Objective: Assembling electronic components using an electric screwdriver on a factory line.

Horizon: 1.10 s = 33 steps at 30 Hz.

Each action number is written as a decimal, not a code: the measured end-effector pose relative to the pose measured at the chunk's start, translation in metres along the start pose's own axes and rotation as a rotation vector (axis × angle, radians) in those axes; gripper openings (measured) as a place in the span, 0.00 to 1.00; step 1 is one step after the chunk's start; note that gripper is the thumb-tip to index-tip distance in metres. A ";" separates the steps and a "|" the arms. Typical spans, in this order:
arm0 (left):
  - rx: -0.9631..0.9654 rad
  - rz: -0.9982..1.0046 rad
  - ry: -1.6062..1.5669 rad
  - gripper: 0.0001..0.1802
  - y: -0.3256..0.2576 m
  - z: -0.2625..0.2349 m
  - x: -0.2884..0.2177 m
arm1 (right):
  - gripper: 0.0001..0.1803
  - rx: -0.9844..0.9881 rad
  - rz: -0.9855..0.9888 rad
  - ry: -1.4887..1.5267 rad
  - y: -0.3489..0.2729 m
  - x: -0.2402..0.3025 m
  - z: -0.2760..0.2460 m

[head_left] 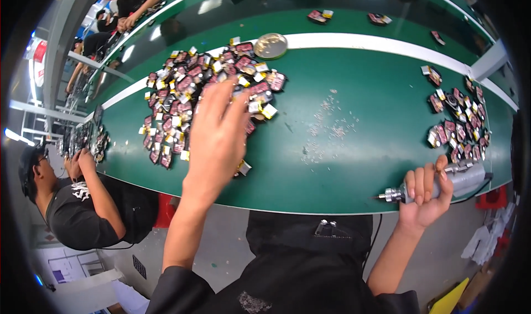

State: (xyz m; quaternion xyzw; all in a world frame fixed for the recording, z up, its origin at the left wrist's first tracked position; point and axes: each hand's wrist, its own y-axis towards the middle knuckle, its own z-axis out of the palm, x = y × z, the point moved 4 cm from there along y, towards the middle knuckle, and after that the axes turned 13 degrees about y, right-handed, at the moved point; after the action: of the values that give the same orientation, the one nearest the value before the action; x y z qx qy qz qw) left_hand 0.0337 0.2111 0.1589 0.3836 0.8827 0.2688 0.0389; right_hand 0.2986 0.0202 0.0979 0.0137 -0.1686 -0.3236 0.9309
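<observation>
My left hand (217,137) is over a large heap of small black electronic units (180,92) with pinkish faces and yellow-and-white tabs, on the green worktop. Its fingers reach out, a little apart and bent, with the tips among the units; I see nothing gripped between them. Near the table's front edge at the right, my right hand (423,192) is wrapped round a grey electric screwdriver (464,181), its bit pointing left. Between the hands, many tiny clear or silvery pieces (326,128) lie scattered, too small to name.
A second group of similar units (456,117) lies at the far right. A round shallow dish (270,45) stands by the white rail (343,40). Beyond it, a dark green belt (287,15) carries a few units. At the left, a co-worker (83,198) sits handling parts.
</observation>
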 end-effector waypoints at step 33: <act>0.128 0.174 -0.254 0.06 0.040 0.044 -0.077 | 0.08 0.032 0.023 0.052 -0.006 0.012 -0.009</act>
State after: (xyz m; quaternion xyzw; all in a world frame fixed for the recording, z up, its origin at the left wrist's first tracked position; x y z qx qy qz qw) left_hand 0.1262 0.1996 0.1309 0.4913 0.8494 0.1635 0.1023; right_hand 0.3064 0.0077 0.0921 0.0350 -0.1498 -0.3096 0.9384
